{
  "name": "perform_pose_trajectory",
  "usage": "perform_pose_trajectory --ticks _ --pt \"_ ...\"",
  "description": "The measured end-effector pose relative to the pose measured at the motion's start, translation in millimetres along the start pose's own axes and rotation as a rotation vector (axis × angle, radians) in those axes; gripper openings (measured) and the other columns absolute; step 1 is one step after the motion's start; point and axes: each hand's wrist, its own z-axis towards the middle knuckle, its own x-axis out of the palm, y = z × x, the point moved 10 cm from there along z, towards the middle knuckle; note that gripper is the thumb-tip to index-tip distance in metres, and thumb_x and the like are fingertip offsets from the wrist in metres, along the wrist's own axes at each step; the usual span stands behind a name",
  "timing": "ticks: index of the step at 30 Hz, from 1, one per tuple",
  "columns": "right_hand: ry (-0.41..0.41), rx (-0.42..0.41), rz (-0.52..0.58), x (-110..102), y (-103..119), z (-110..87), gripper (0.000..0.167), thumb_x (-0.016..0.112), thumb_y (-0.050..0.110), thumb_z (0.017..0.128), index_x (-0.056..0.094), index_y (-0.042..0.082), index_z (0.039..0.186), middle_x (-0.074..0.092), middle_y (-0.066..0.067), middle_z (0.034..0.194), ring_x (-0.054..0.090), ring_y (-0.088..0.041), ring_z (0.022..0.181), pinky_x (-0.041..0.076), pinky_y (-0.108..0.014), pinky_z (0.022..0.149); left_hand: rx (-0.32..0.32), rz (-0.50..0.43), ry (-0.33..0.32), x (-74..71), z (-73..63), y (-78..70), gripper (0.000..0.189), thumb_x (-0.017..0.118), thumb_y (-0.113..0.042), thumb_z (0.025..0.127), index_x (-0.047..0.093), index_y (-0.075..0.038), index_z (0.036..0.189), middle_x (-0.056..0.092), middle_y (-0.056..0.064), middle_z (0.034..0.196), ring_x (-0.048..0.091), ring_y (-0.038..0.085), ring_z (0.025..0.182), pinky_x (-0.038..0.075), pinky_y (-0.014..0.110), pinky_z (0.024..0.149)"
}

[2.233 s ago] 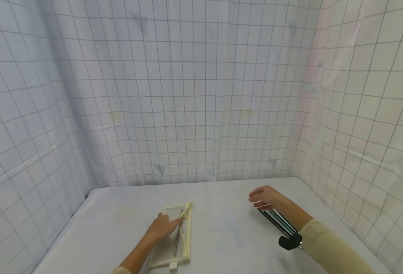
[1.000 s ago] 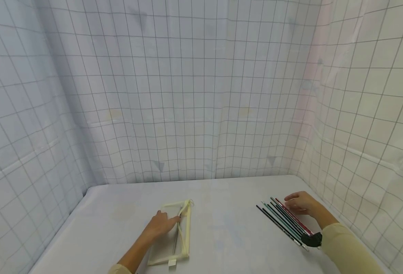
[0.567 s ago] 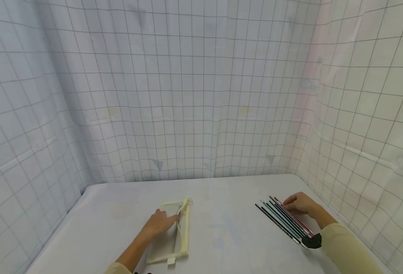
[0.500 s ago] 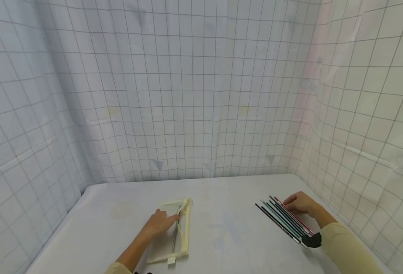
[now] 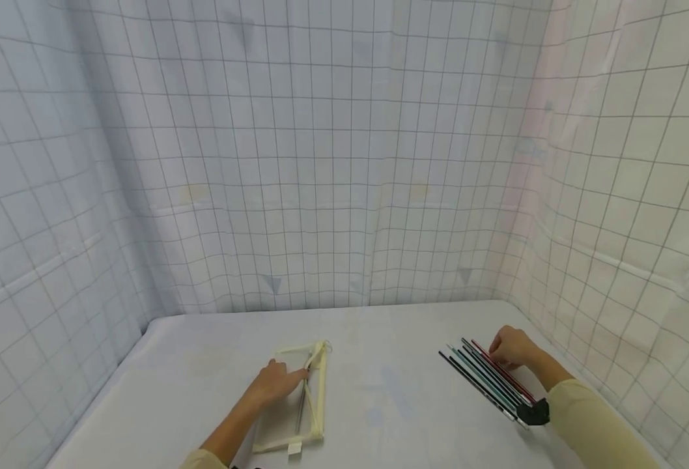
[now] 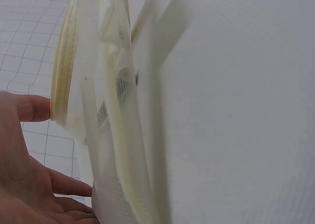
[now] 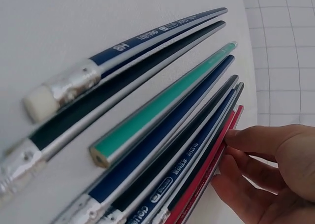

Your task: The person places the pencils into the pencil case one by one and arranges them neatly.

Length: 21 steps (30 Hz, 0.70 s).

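Note:
My left hand (image 5: 274, 383) lies on a translucent mesh zip pouch (image 5: 320, 410) with cream trim. In the left wrist view its thumb touches the zipper (image 6: 64, 71), and extended fingers touch the mesh lower down. A slim pencil-like item (image 5: 301, 410) shows at the pouch's zipper side. Over on the right, my right hand (image 7: 275, 170) pinches a red pencil (image 7: 199, 189) between thumb and fingers, at the edge of a row of pencils. Beside it lie several dark blue and black pencils and a green pencil (image 7: 162, 108), with their silver ferrules towards me.
White cloth covers the table (image 5: 379, 365), with bare cloth between pouch and pencils. A grid-patterned curtain (image 5: 344, 163) encloses the back and both sides. A black wrist device (image 5: 533, 412) sits over the pencils' near ends.
My right hand has moved right from above the pencils to their outer edge, and its fingers have closed on a red pencil. The left hand stays on the pouch.

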Motion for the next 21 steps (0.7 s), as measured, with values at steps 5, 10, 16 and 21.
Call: perform_pose_trajectory --ticks 5,10,16,21 --pt "-0.005 0.002 -0.026 0.1 6.4 0.4 0.005 0.073 -0.003 0.088 0.07 -0.007 0.091 0.067 -0.009 0.08 0.067 -0.021 0.071 0.061 -0.038 0.061 0.006 0.004 -0.004 -0.2 0.4 0.7 0.079 0.059 -0.045 0.094 0.051 0.026 0.128 0.037 0.051 0.142 0.043 0.064 0.129 0.039 0.067 0.105" --pt "-0.007 0.021 -0.025 1.9 1.0 -0.2 0.009 0.073 -0.004 0.088 0.071 -0.008 0.096 0.067 -0.009 0.081 0.068 -0.022 0.072 0.061 -0.038 0.062 0.01 0.01 -0.013 -0.1 -0.1 0.1 0.077 0.06 -0.044 0.094 0.053 0.025 0.127 0.044 0.048 0.136 0.05 0.061 0.122 0.043 0.065 0.102" --pt "-0.041 0.036 0.045 0.5 -8.7 -3.6 0.015 0.071 -0.002 0.086 0.074 -0.007 0.1 0.067 -0.01 0.087 0.064 -0.023 0.073 0.059 -0.037 0.062 0.0 0.01 -0.007 2.1 0.8 2.8 0.077 0.06 -0.044 0.093 0.053 0.025 0.126 0.045 0.048 0.135 0.052 0.059 0.121 0.043 0.065 0.101" --pt "-0.09 0.031 0.044 -9.8 -7.3 -1.0 0.016 0.07 0.002 0.088 0.074 -0.007 0.102 0.067 -0.01 0.088 0.061 -0.022 0.075 0.056 -0.036 0.062 0.014 0.016 -0.021 -0.1 3.2 3.4 0.078 0.059 -0.045 0.092 0.054 0.025 0.125 0.046 0.047 0.134 0.054 0.058 0.118 0.044 0.065 0.1"
